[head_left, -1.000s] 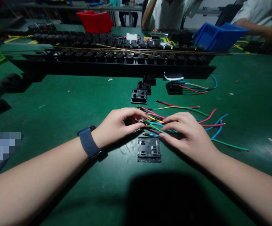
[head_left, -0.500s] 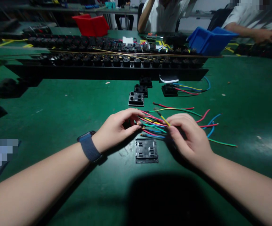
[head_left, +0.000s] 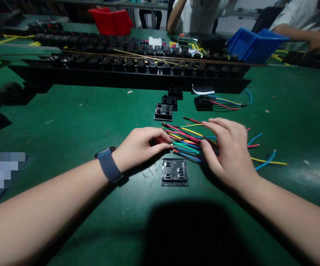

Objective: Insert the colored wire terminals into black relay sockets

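Coloured wires with metal ends (head_left: 186, 142) lie in a loose bundle on the green table. My left hand (head_left: 146, 146), with a dark blue watch band at the wrist, pinches near the wires' left ends; what is between its fingertips is too small to make out. Over the right part of the bundle, my right hand (head_left: 228, 153) has thumb and fingers apart, with wires beneath it. A black plastic plate with small slots (head_left: 174, 172) lies flat just nearer than the bundle. Beyond the wires sits a small black housing (head_left: 163, 111).
Long black strips carrying rows of parts (head_left: 138, 79) cross the table behind. A wired black part (head_left: 203, 103) lies before them. Farther back stand a red bin (head_left: 110, 23) and a blue bin (head_left: 255, 46). People's arms show across the table.
My right hand has opened and let go of the yellow wire it pinched, and moved slightly up and right. The wires lie more spread out. The whole view has shifted a little.
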